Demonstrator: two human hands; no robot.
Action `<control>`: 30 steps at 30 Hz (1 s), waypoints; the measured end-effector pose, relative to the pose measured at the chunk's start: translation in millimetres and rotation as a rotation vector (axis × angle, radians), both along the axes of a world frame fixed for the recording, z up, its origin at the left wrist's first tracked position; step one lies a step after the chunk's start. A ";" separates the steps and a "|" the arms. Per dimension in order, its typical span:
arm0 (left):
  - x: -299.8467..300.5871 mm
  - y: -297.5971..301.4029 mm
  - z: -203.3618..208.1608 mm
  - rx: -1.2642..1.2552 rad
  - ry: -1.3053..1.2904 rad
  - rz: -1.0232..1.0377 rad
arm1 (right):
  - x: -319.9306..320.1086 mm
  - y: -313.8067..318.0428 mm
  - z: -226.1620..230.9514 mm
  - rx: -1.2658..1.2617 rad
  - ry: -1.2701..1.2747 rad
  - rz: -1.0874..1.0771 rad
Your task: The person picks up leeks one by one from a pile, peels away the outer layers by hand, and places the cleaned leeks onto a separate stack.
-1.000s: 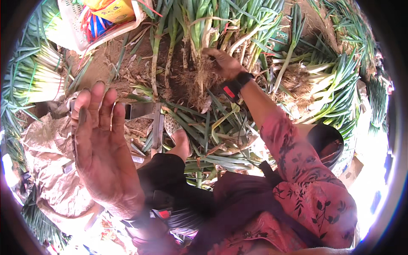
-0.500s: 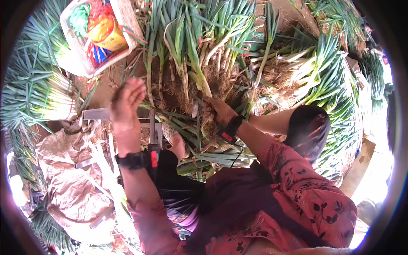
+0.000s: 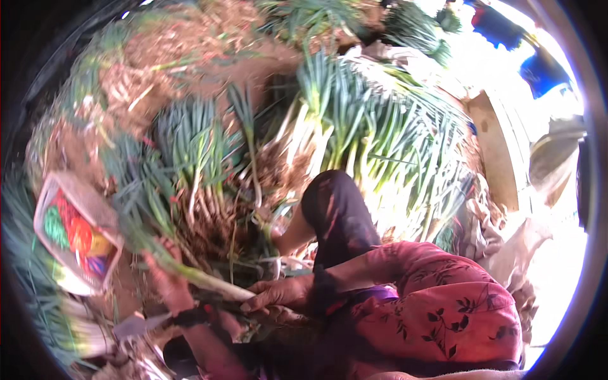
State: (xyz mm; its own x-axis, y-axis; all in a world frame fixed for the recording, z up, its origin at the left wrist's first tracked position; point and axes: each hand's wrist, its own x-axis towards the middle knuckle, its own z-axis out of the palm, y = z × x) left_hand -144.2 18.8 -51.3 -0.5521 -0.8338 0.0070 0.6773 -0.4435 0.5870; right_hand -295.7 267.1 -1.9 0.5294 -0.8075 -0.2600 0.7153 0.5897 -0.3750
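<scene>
A long green onion (image 3: 212, 281) slants across the lower middle, its pale end to the right and its green leaves up to the left. My right hand (image 3: 282, 295) is closed around the pale lower end. Farther up the stalk, my left hand (image 3: 168, 282) has its fingers about the green part, though motion blurs them. Just beyond my hands, several green onions with brown, soil-covered roots (image 3: 212, 231) lie in a bunch.
At the left stands a white plastic basket (image 3: 79, 283) with coloured ties in it. Rows of green onions (image 3: 405, 152) spread beyond my bent knee (image 3: 339, 202). A tan board (image 3: 497, 149) stands at the right. Pale-stemmed onions (image 3: 82, 326) lie at the lower left.
The view has swung to the right. My left hand, raised and apart before, has come to the stalk. My right hand has brought the green onion back from the pile, closer to me.
</scene>
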 end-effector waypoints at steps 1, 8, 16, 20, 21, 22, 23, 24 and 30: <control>-22.3 10.9 28.8 -0.082 -0.193 0.131 | -13.5 3.1 -3.4 -0.047 -0.018 -0.011; 13.2 -30.5 78.4 -0.109 -0.263 0.401 | -39.2 -70.1 -94.8 -0.936 0.805 -0.068; -39.2 62.0 109.8 -0.245 -0.462 0.542 | 26.2 -159.9 17.4 -0.645 0.920 -0.718; -33.5 64.4 116.6 -0.184 -0.366 0.575 | 18.4 -179.0 -10.2 -0.128 0.063 -0.841; -28.4 61.9 113.1 -0.255 -0.300 0.561 | 14.8 -176.5 -19.1 -0.033 0.135 -0.820; -4.4 41.6 94.6 -0.259 -0.339 0.582 | 14.2 -172.3 -20.2 0.062 0.199 -0.786; -8.4 30.0 103.1 -0.270 -0.323 0.552 | 5.3 -168.8 -54.2 -0.341 0.850 -0.791; -16.3 21.9 117.2 -0.288 -0.283 0.545 | -8.4 -166.1 -87.3 -0.581 1.556 -0.925; 103.6 -28.5 119.2 -0.282 -0.313 0.723 | -25.9 -30.8 -218.4 -0.905 1.865 0.519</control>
